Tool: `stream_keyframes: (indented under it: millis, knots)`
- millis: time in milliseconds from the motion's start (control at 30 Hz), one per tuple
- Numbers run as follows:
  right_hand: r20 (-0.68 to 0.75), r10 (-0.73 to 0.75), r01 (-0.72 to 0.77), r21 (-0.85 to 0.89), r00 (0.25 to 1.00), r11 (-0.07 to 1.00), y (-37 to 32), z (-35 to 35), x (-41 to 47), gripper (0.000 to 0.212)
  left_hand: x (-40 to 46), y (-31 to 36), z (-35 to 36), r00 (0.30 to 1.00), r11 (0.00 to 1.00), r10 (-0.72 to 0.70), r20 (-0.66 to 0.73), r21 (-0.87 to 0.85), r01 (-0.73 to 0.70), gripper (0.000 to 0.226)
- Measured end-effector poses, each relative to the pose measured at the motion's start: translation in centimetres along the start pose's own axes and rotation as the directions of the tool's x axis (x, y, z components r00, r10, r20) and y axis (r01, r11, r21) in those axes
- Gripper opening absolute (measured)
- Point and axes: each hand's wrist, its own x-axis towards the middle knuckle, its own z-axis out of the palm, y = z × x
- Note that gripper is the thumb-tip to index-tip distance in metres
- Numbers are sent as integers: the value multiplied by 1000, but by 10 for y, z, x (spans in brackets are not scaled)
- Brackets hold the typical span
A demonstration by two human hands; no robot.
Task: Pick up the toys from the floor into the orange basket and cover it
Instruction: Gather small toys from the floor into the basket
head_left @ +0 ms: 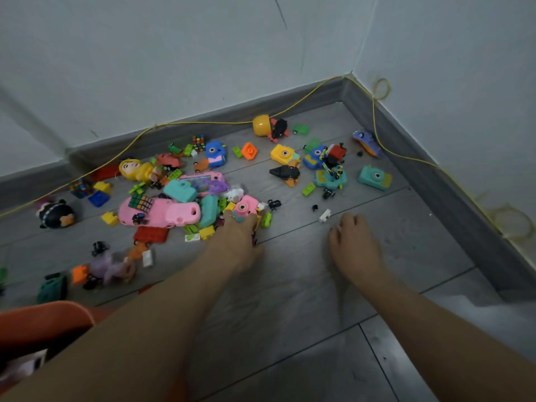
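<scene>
The toys are lying scattered across the grey floor (290, 285) toward the corner of the room, and the orange basket (43, 320) is sitting at the near left, only its rim showing, well apart from most of them. The left hand (235, 239) is reaching into the near edge of the heap, its fingers curling down among a small pink toy camera (245, 206) and the yellow and green blocks beside it; whether it is actually gripping one I cannot tell, since the fingertips are hidden. The right hand (352, 242) is hovering over bare floor with fingers loosely bent and holding nothing, just beside a small white piece (324, 215). Farther out a long pink toy (162, 211) is carrying a puzzle cube (140, 202), a teal camera (374, 177) is lying apart to the right, and a yellow egg-shaped capsule (261, 125) is resting by the skirting, where a thin yellow cord (203, 122) is running. This looks like the gathering step, barely begun; next, I judge, each hand needs a firm hold on a toy before swinging left to the basket.
</scene>
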Motion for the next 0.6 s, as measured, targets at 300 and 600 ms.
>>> stream_keyframes:
  millis: [300,600]
  knots:
    - [130,-108,119,-84,986,989,2,9,21,24,10,5,12,993,994,92,-76,60,-87,53]
    - [54,-91,86,92,994,992,-1,8,30,38,20,8,-2,972,876,-150,-181,-480,46,37]
